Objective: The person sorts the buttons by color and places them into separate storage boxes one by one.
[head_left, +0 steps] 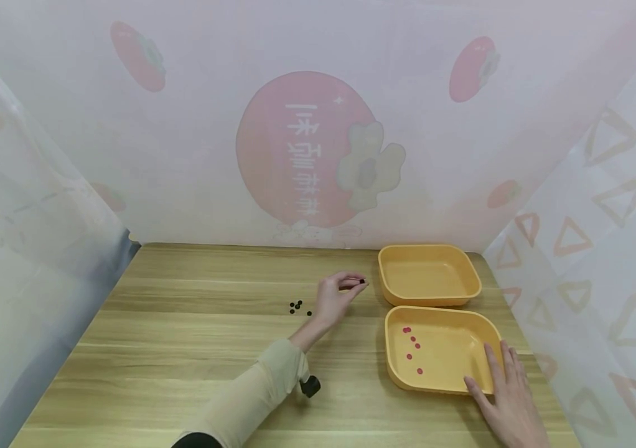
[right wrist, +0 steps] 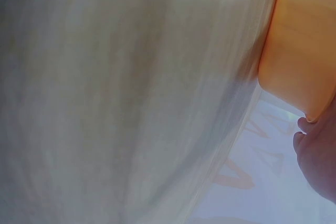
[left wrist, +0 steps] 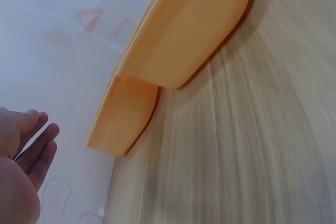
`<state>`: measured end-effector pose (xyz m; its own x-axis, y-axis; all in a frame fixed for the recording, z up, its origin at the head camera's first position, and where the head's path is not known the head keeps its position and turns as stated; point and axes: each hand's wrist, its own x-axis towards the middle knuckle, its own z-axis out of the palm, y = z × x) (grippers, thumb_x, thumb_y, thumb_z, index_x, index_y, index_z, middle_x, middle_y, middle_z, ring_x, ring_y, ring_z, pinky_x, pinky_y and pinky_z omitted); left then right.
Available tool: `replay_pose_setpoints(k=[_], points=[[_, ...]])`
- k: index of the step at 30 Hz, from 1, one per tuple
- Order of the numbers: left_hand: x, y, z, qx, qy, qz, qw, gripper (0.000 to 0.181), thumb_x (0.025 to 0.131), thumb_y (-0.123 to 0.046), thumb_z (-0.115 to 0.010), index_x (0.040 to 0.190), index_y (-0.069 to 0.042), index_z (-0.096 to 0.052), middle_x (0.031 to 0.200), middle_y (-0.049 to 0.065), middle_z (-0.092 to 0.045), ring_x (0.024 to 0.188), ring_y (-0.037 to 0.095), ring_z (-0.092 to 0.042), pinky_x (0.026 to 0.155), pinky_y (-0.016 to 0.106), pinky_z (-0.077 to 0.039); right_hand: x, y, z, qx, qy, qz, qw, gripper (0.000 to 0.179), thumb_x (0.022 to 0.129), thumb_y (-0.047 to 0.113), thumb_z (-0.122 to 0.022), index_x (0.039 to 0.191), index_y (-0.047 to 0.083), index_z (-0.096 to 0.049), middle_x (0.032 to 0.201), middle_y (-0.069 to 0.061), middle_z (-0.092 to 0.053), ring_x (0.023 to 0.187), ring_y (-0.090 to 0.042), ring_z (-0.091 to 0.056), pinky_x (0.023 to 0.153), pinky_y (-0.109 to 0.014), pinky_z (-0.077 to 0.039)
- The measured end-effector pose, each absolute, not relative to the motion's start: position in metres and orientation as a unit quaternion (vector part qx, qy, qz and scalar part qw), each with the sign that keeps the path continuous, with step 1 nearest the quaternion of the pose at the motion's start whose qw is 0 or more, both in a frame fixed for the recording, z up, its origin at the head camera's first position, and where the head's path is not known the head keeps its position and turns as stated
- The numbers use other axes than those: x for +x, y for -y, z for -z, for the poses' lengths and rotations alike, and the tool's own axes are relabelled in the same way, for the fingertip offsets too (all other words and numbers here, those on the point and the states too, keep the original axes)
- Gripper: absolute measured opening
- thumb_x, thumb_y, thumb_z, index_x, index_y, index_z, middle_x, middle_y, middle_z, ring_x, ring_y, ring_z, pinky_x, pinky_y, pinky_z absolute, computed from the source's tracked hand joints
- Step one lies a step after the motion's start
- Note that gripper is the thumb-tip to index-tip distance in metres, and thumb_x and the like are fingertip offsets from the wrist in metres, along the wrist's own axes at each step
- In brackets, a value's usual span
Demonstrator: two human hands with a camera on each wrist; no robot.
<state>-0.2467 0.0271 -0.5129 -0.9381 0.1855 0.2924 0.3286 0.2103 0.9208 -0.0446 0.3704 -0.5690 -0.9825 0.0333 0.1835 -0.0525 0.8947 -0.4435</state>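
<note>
One black disc (head_left: 361, 282) mid-transfer, likely: pinching it in left hand (head_left: 332, 300), resting right hand (head_left: 511, 395), fingers spread, on front yellow tray (head_left: 447, 351). Next: probably release over rear yellow tray (head_left: 427, 280).

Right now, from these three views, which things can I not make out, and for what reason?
- Head view: the black piece in the left hand is too small, and partly covered by fingertips, to tell its shape.
- Head view: bottom edge cuts off the wrist behind the right hand.
- Left wrist view: outer walls hide the insides of the near tray and far tray.
- Right wrist view: blur softens the table grain.
</note>
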Motion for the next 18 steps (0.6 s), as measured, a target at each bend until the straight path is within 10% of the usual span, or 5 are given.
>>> replay_pose_setpoints(k=[18], points=[[-0.263, -0.070, 0.513, -0.148, 0.736, 0.660, 0.026, 0.017, 0.098, -0.005, -0.082, 0.110, 0.005, -0.081, 0.106, 0.022, -0.084, 0.102, 0.038, -0.083, 0.080, 0.013, -0.062, -0.045, -0.370, 0.569, 0.002, 0.969, -0.232, 0.090, 0.085, 0.112, 0.044, -0.058, 0.175, 0.003, -0.017, 0.183, -0.032, 0.001, 0.169, -0.057, 0.001, 0.136, -0.076, 0.003]])
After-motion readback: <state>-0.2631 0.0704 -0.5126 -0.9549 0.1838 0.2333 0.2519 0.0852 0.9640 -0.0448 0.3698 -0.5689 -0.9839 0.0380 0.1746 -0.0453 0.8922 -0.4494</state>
